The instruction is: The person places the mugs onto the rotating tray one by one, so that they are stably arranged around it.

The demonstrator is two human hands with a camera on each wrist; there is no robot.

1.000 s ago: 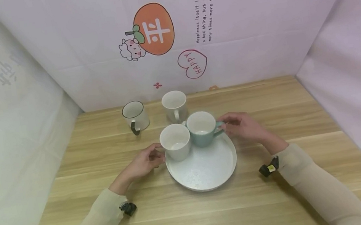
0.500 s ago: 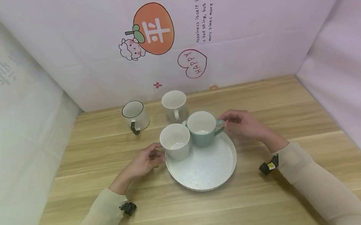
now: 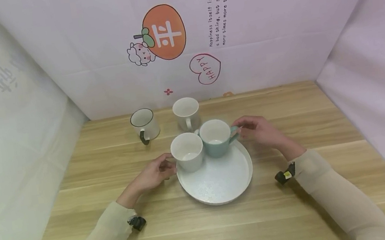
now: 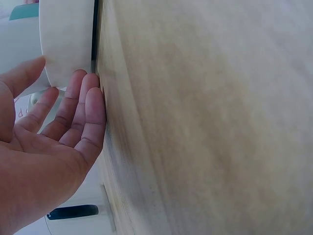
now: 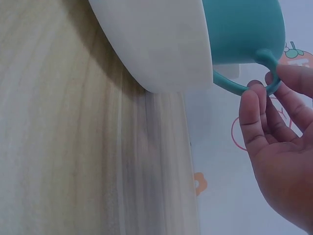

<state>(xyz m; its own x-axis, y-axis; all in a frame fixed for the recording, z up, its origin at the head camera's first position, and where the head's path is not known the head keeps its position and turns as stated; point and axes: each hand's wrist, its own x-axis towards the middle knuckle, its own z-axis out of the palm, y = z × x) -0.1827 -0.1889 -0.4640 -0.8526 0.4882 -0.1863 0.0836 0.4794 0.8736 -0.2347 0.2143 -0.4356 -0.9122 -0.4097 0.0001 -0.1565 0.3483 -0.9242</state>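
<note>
Touching the left edge of the round white tray (image 3: 219, 181), the left hand (image 3: 151, 173), its fingers relaxed and gripping nothing, seems to steady it beside the plain white cup (image 3: 191, 162), while the right hand (image 3: 263, 132) pinches the handle (image 5: 229, 85) of the teal mug (image 3: 216, 148); the step in hand looks like seating that mug. The next move probably calls for easing off the handle without knocking the two together. The cup stands upright at the tray's far left; just right of it, the mug, also upright, is blue-green outside, white within, its handle pointing right.
</note>
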